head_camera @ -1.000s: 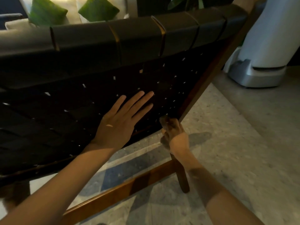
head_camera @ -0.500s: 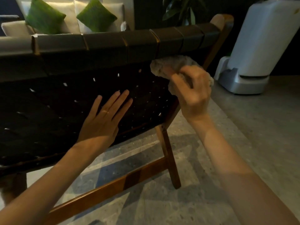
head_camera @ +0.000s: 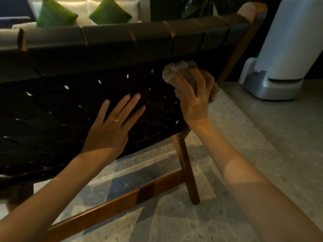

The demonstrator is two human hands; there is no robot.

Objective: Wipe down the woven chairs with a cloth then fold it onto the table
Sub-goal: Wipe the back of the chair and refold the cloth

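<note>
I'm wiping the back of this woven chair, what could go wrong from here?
The cloth is bunched in your right hand, so it may skip straps of the woven chair back. Your left hand presses flat on it; a hard push could slide the chair on the floor.

Right hand (head_camera: 194, 95) grips bunched cloth (head_camera: 176, 70), pressing it against dark woven chair back (head_camera: 70, 105) just under top rail. Left hand (head_camera: 111, 130) flat on weave, fingers straight. Wooden leg (head_camera: 187, 172) stands on speckled floor (head_camera: 262, 137). Green cushions (head_camera: 56, 14) behind.
</note>
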